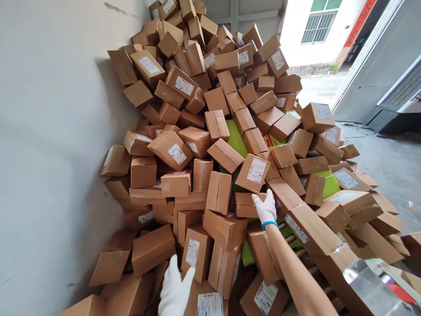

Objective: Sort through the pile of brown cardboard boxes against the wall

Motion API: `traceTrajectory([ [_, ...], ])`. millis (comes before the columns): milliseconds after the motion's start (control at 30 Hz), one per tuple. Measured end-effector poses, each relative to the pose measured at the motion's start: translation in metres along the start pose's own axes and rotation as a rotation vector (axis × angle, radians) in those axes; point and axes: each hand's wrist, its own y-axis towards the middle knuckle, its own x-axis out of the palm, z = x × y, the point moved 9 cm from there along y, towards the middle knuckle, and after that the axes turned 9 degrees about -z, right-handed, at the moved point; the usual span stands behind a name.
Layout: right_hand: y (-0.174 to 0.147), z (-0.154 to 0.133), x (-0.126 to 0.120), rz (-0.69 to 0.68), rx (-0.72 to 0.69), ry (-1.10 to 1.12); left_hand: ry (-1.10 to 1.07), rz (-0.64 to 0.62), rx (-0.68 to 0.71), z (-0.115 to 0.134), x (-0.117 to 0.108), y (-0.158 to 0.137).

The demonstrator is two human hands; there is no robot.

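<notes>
My left hand (174, 287), in a white glove, is open low in the view, thumb apart from the fingers. It is nearest a brown carton with a white label (192, 252) and a plain carton (154, 249). My right hand (265, 208), also gloved in white with a blue cuff, reaches into the pile with thumb and fingers apart. Just above its fingertips rests a tilted labelled carton (252, 173). Beside its thumb lies a taped carton (245, 204); whether the hand touches either one, I cannot tell.
Cartons are heaped high against a white wall (49, 153) on the left. A row of cartons (314, 228) runs diagonally past my right arm, beside rollers (301, 252). Green panels (236, 138) show between boxes. Grey floor (378, 162) and a bright doorway lie to the right.
</notes>
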Motion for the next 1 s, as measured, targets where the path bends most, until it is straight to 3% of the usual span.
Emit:
traceTrajectory([
  [100, 0.040, -0.046, -0.010, 0.107, -0.055, -0.269, 0.032, 0.036, 0.211, 0.107, 0.018, 0.061],
  [200, 0.065, -0.076, 0.002, 0.143, 0.010, -0.443, 0.133, 0.082, 0.262, 0.198, 0.032, 0.101],
  [267, 0.078, -0.083, 0.014, 0.141, 0.107, -0.463, 0.197, 0.085, 0.268, 0.241, 0.046, 0.120],
  [333, 0.086, -0.084, 0.025, 0.154, 0.178, -0.472, 0.241, 0.065, 0.243, 0.267, 0.061, 0.138],
  [467, 0.094, -0.078, 0.041, 0.174, 0.182, -0.475, 0.244, 0.049, 0.083, 0.274, 0.088, 0.165],
  [567, 0.098, -0.068, 0.051, 0.115, 0.152, -0.402, 0.221, 0.090, 0.069, 0.273, 0.094, 0.175],
  [733, 0.097, -0.063, 0.051, 0.101, 0.150, -0.394, 0.074, -0.016, 0.058, 0.262, 0.086, 0.192],
  [833, 0.091, -0.068, 0.041, 0.175, 0.160, -0.512, 0.026, -0.096, 0.107, 0.261, 0.079, 0.199],
  [1000, 0.087, -0.070, 0.026, 0.295, 0.177, -0.631, -0.002, -0.104, 0.146, 0.257, 0.069, 0.199],
])
